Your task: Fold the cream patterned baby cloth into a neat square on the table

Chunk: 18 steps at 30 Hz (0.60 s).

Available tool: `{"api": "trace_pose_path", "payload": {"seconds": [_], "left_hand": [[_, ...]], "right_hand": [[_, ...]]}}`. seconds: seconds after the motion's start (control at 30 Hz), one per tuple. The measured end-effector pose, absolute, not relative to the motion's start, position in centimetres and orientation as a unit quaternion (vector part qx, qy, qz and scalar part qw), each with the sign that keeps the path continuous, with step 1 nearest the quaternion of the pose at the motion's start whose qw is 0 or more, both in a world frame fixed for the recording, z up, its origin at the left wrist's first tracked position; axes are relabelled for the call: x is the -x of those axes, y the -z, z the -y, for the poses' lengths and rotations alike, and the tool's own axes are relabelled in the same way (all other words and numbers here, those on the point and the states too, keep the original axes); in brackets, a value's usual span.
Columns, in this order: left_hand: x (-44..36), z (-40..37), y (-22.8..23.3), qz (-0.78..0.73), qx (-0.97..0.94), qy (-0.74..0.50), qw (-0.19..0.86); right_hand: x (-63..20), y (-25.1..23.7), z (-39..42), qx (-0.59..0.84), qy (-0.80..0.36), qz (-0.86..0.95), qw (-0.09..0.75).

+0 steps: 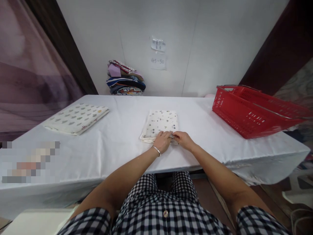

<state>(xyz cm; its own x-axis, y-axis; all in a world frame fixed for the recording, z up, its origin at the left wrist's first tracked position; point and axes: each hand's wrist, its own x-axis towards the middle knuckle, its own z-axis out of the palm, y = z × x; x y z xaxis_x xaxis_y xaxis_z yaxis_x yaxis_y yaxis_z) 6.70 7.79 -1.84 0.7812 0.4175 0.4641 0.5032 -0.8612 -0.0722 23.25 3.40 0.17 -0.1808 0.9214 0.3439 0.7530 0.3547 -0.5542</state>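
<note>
Pinching the near right corner of the folded, oblong, cream printed fabric (pixel 162 122) with your right hand (pixel 184 139), you could skew its layers by tugging; your left hand (pixel 162 141) lies on its near edge, grip unclear; it rests well inside the front edge of the white-draped tabletop (pixel 124 153).

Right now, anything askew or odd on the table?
The red basket sits askew, its right end seeming to jut off the table. A pixelated patch at left hides whatever is there. No spill or damage visible.

Cloth (pixel 162 122) ctr, basket (pixel 241 117) R – on tbl (pixel 122 130)
</note>
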Motion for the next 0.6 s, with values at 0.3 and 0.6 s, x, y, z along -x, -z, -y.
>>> {"api": "trace_pose_path", "payload": {"seconds": [0.3, 0.6], "left_hand": [[-6.2, -7.6, 1.1, 0.217, 0.948, 0.216, 0.084], [-5.8, -6.6, 1.1, 0.236, 0.949, 0.198, 0.071]], "right_hand": [[-22.9, 0.4, -3.0, 0.531, -0.035, 0.781, 0.327], [-23.2, 0.8, -3.3, 0.535, -0.154, 0.746, 0.365]]}}
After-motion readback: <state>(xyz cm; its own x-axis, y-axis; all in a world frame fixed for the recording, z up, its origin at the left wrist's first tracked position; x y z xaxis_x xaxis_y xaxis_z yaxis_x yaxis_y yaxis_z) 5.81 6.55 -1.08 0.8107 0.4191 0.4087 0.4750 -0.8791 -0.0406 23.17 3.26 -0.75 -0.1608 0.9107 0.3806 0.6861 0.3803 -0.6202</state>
